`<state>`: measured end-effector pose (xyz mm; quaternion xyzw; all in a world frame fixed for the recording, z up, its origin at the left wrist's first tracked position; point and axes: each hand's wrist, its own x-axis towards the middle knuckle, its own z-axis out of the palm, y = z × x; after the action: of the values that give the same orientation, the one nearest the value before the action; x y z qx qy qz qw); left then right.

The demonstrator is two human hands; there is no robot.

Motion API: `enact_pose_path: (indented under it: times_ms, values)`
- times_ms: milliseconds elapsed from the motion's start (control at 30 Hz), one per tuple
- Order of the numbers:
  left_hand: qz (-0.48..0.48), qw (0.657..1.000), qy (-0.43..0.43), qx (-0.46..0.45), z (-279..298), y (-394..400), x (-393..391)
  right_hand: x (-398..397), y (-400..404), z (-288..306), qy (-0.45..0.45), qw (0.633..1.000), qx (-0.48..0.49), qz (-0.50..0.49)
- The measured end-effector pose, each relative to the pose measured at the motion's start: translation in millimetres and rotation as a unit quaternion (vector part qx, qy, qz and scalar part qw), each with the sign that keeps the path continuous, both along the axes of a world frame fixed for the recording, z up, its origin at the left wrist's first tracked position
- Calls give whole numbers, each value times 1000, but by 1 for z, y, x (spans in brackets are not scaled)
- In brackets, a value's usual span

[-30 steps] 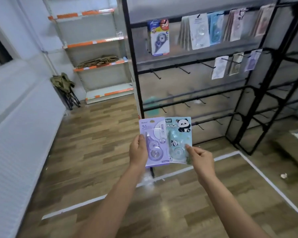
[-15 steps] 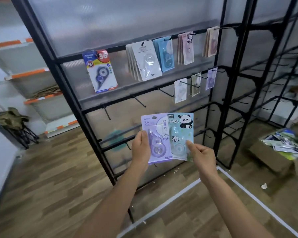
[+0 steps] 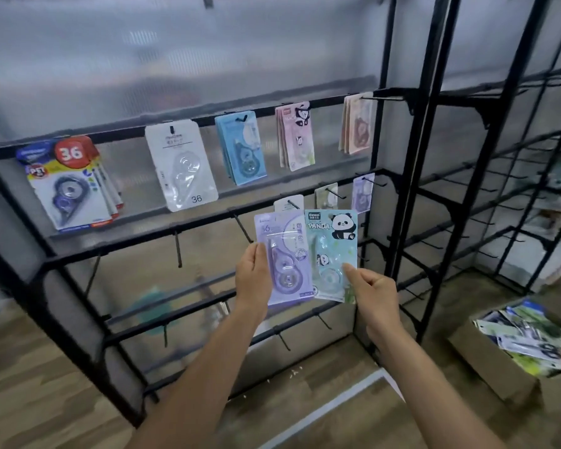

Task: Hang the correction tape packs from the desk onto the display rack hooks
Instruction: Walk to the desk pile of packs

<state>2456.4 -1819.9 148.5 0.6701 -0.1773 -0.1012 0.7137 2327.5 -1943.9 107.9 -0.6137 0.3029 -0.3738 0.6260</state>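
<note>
My left hand [image 3: 252, 276] grips a purple correction tape pack [image 3: 283, 254] by its left edge. My right hand [image 3: 371, 293] pinches a mint-green panda pack [image 3: 332, 251] at its lower right. Both packs are held upright side by side in front of the black display rack [image 3: 399, 196], level with its second rail. An empty hook [image 3: 243, 227] sticks out just left of the purple pack. Behind the packs, three hooks on that rail each carry a small pack [image 3: 362, 192].
The top rail carries hanging packs: a blue-and-red pack [image 3: 68, 186], a white pack [image 3: 182, 166], a blue pack [image 3: 242, 147], a pink pack [image 3: 297, 137] and a beige pack [image 3: 357, 124]. A cardboard box [image 3: 512, 380] with several loose packs stands on the floor at the right.
The view has swung right and closer to the rack. Both hands have carried the two packs up to the second rail.
</note>
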Motion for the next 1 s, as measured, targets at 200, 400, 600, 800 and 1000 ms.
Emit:
enact_pose_path:
  times_ms: [200, 400, 600, 800, 1000]
  values:
    - [8, 1000, 4, 2, -3, -51, 3, 14, -54, -14, 32, 999, -9, -12]
    - [-37, 999, 11, -9, -10, -119, 24, 33, -116, -24, 72, 997, 0, -37]
    - [-62, 997, 46, 24, -22, -197, 38, 38, -183, -32, 116, 987, -3, -109]
    - [-86, 992, 48, 72, -36, -257, 47, 42, -239, -49, 132, 984, 30, -119]
    - [-48, 993, 70, 85, -49, -326, 57, 51, -304, -65, 149, 983, 50, -95]
